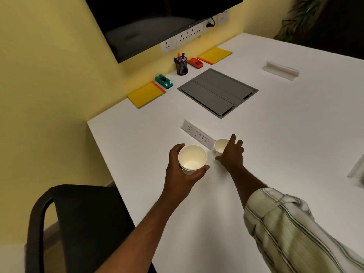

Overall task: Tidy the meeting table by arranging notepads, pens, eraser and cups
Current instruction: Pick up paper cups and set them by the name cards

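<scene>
- The left hand [180, 172] is curled round a white paper cup [192, 159], thumb on the near side, holding it upright with its mouth open to the camera.
- The right hand [230, 154], just beside the left but apart from it, lies with fingers stretched against a second paper cup [220, 145]; whether it grips the cup cannot be told.
- Just beyond both hands stands a name card [197, 134] lettered "BUTTER", its right end beside the second cup.
- Farther beyond is a grey floor-box lid [217, 91] set into the white table [295, 134].
- Farthest from the hands, by the wall, are a pen holder [181, 66], a green eraser [163, 81], a red eraser [195, 63] and two yellow notepads [146, 94] [214, 55].
</scene>
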Motion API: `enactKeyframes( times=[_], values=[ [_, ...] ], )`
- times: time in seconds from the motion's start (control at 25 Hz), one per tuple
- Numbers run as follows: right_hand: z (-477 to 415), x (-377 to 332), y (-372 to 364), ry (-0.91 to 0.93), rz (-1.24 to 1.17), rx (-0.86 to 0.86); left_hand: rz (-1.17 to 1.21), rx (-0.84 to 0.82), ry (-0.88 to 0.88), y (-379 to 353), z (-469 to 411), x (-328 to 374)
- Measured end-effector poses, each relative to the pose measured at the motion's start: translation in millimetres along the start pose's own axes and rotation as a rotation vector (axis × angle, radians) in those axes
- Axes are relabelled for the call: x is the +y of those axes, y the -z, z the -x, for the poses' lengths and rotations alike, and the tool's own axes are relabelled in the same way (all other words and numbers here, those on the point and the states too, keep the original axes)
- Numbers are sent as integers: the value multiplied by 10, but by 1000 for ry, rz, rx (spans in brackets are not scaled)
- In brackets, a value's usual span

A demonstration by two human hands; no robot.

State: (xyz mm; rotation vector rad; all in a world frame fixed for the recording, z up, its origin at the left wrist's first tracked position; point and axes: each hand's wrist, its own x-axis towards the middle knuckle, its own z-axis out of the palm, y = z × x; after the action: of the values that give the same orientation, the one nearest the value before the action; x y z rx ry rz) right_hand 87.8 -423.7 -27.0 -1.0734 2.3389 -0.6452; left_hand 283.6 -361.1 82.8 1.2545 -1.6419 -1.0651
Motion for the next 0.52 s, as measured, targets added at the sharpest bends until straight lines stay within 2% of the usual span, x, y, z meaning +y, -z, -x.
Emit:
enactKeyframes(
  times=[0.28, 0.4, 0.52],
  values=[
    [479, -56, 319, 82, -129, 98, -22, -16, -22, 27, 184, 211],
    [749, -117, 540, 151, -311, 175, -64, -3, -44, -20, 359, 328],
    [1107, -214, 800, 198, -509, 157, -88, 19, -74, -54, 574, 450]
  ],
)
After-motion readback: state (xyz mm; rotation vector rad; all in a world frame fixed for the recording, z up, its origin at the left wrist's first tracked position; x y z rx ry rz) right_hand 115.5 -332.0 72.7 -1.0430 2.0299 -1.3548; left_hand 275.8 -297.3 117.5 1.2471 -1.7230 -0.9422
